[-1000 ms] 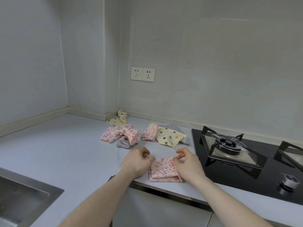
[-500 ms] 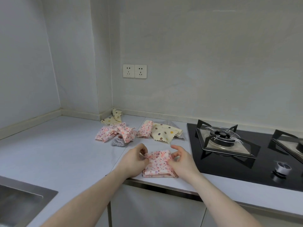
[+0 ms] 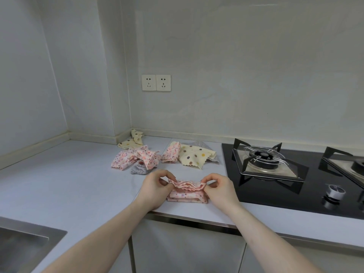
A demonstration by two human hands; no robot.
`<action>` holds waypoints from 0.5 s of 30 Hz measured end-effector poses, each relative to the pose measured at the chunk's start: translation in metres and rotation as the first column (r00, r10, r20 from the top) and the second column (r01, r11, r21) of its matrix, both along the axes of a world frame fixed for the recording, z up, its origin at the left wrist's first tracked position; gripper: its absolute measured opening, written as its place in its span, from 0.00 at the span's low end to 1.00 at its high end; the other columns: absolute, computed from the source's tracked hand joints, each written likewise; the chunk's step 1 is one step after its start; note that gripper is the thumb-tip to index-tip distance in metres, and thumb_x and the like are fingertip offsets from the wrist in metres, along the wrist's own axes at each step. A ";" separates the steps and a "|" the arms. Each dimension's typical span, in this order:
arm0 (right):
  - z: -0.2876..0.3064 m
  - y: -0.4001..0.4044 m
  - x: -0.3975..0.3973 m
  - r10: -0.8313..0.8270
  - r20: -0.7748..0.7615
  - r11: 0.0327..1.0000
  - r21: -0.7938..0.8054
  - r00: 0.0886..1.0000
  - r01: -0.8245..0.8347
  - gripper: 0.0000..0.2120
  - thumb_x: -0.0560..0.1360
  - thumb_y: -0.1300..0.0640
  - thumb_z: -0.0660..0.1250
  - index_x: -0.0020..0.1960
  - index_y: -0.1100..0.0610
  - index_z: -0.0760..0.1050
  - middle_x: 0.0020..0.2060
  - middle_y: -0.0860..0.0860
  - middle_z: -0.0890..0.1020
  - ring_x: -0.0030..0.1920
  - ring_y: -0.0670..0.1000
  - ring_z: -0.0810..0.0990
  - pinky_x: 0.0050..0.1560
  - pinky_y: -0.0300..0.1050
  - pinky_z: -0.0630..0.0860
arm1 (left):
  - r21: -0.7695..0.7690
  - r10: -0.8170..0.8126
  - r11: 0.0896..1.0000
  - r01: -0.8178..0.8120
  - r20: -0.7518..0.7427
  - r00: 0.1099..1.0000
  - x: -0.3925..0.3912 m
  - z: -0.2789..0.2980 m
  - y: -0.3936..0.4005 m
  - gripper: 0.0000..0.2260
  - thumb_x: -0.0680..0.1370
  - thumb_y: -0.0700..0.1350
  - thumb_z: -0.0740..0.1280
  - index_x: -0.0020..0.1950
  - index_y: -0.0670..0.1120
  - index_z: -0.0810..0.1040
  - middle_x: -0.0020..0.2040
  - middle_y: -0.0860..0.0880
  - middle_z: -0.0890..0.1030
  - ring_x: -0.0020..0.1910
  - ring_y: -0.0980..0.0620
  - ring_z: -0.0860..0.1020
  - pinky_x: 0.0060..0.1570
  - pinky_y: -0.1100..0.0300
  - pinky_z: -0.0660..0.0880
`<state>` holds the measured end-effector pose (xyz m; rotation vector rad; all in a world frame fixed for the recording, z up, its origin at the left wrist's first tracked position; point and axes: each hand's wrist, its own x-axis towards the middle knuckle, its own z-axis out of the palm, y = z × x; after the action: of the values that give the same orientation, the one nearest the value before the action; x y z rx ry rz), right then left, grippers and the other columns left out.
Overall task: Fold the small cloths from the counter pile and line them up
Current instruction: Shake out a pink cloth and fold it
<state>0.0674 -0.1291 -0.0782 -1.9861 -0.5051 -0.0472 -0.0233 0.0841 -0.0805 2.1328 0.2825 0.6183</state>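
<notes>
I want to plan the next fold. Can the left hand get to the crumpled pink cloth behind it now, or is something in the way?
Probably yes, once it lets go. The left hand pinches the pink cloth being folded, so it is busy. The crumpled pink cloth lies just beyond on bare counter, with nothing between.

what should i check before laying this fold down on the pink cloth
1. Left hand pinches the left corner of the pink cloth: ok.
2. Right hand pinches the right corner: ok.
3. Raised edge level between both hands: ok, though wavy.
4. Lower layers lying flat on the counter: ok.
5. Cloth apart from the stove: ok.
6. Corners matched underneath: cannot tell, hidden by the hands.
</notes>
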 end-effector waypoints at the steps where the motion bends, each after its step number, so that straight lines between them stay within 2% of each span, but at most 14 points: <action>1: 0.000 0.000 0.000 -0.008 0.002 1.000 -0.001 1.000 0.008 0.10 0.75 0.63 0.71 0.39 0.50 0.83 0.35 0.49 0.86 0.34 0.44 0.84 0.31 0.39 0.77 | -0.007 -0.001 1.000 0.001 -0.002 1.000 -0.001 0.001 -0.001 0.11 0.73 0.36 0.70 0.42 0.52 0.84 0.45 0.54 0.86 0.37 0.54 0.84 0.43 0.51 0.82; 4: -0.003 0.001 0.001 -0.020 0.006 1.000 0.004 1.000 0.020 0.12 0.75 0.65 0.70 0.38 0.51 0.83 0.39 0.46 0.87 0.38 0.45 0.86 0.37 0.47 0.84 | -0.009 -0.009 1.000 0.009 -0.012 1.000 -0.003 0.001 -0.003 0.11 0.74 0.36 0.70 0.42 0.52 0.85 0.49 0.59 0.86 0.41 0.59 0.84 0.49 0.53 0.83; 7: -0.005 0.001 0.002 -0.019 0.014 1.000 -0.016 1.000 0.019 0.12 0.75 0.65 0.70 0.38 0.50 0.82 0.41 0.45 0.87 0.42 0.44 0.86 0.41 0.52 0.85 | 0.019 -0.013 1.000 0.013 -0.025 1.000 -0.003 0.001 -0.004 0.11 0.74 0.36 0.69 0.40 0.52 0.85 0.48 0.61 0.86 0.42 0.61 0.84 0.50 0.53 0.83; 12: -0.005 0.002 -0.001 -0.023 0.069 0.997 -0.078 0.997 0.028 0.14 0.75 0.66 0.68 0.38 0.49 0.81 0.43 0.45 0.87 0.42 0.43 0.85 0.43 0.49 0.84 | 0.097 -0.009 0.995 0.014 -0.042 0.999 -0.001 -0.002 -0.004 0.10 0.74 0.40 0.68 0.40 0.54 0.84 0.46 0.61 0.85 0.44 0.61 0.83 0.51 0.53 0.83; 15: -0.004 0.002 -0.002 -0.014 0.066 0.995 -0.101 0.998 0.020 0.16 0.74 0.66 0.64 0.36 0.49 0.83 0.44 0.45 0.86 0.43 0.45 0.84 0.47 0.48 0.83 | 0.078 0.019 0.997 -0.014 -0.068 0.998 0.002 -0.002 0.000 0.11 0.76 0.41 0.68 0.37 0.53 0.86 0.48 0.59 0.85 0.48 0.62 0.81 0.54 0.56 0.79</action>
<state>0.0656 -0.1267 -0.0824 -2.0940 -0.5420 -0.0986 -0.0217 0.0839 -0.0821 2.2309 0.3187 0.5742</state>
